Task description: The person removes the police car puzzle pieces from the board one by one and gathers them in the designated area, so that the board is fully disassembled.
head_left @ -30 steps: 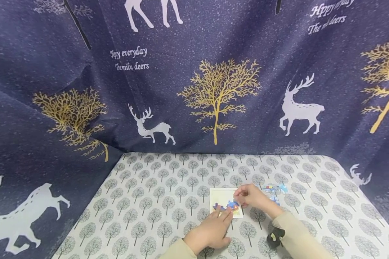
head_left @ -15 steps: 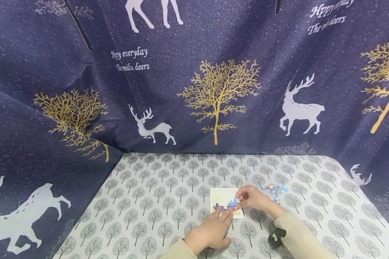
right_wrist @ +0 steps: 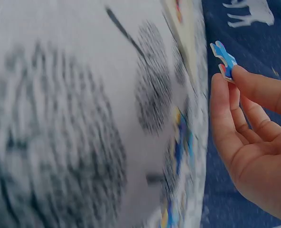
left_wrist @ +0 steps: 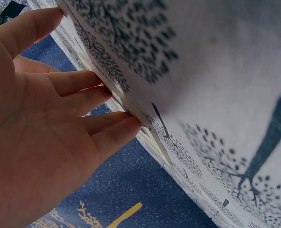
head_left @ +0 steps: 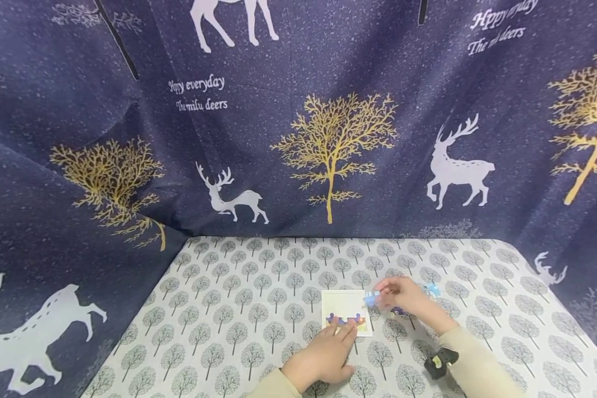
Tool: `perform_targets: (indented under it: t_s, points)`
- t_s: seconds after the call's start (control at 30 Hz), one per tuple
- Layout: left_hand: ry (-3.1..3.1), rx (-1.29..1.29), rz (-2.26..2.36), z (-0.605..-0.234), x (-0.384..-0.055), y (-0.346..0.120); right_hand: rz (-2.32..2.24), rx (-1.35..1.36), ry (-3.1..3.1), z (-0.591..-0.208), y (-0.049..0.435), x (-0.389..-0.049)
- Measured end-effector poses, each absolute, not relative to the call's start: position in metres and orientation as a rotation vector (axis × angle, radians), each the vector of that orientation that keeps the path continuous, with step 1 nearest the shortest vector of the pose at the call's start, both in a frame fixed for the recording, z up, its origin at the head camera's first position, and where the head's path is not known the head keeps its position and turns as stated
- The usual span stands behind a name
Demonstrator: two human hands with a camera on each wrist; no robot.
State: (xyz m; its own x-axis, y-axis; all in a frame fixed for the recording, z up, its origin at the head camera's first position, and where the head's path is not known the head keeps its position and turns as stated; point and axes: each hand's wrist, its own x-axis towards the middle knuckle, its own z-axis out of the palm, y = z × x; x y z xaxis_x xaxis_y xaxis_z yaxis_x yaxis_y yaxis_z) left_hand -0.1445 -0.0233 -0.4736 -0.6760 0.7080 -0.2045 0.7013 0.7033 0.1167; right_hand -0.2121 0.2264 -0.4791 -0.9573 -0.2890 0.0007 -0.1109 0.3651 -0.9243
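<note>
Your right hand [head_left: 403,298] pinches blue piece [head_left: 371,299] between thumb and fingers, just above table [head_left: 239,326], beside board's right edge. Your left hand [head_left: 323,356] lies flat, fingers straight, tips pressing near edge of board [head_left: 343,305]. Few pieces already sit along board's near edge. Loose pieces [head_left: 430,290] lie behind right hand.

A dark blue curtain [head_left: 298,110] is hung across the back and down both sides, printed with white deer, gold trees and the words "Happy everyday". It is creased at the left corner. Below, a table [head_left: 258,309] is covered by a pale cloth patterned with rows of small grey trees. Everything is evenly lit.
</note>
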Motion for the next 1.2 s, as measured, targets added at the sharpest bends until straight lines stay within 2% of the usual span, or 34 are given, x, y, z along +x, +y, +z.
perform_targets:
  t_s: [0.3, 0.57, 0.9, 1.2]
  points:
    - [2.685, 1.138, 0.046, -0.473, -0.144, -0.024, -1.687, -0.118, 2.473, -0.469, 0.281, -0.201]
    - [2.682, 1.128, 0.059, -0.474, -0.144, -0.024, -1.654, -0.025, 2.542, -0.474, 0.323, -0.184]
    - [2.682, 1.119, 0.05, -0.473, -0.144, -0.024, -1.558, 0.078, 2.573, -0.486, 0.35, -0.169]
    - [2.674, 1.126, 0.066, -0.475, -0.145, -0.024, -1.47, 0.082, 2.618, -0.489, 0.354, -0.169]
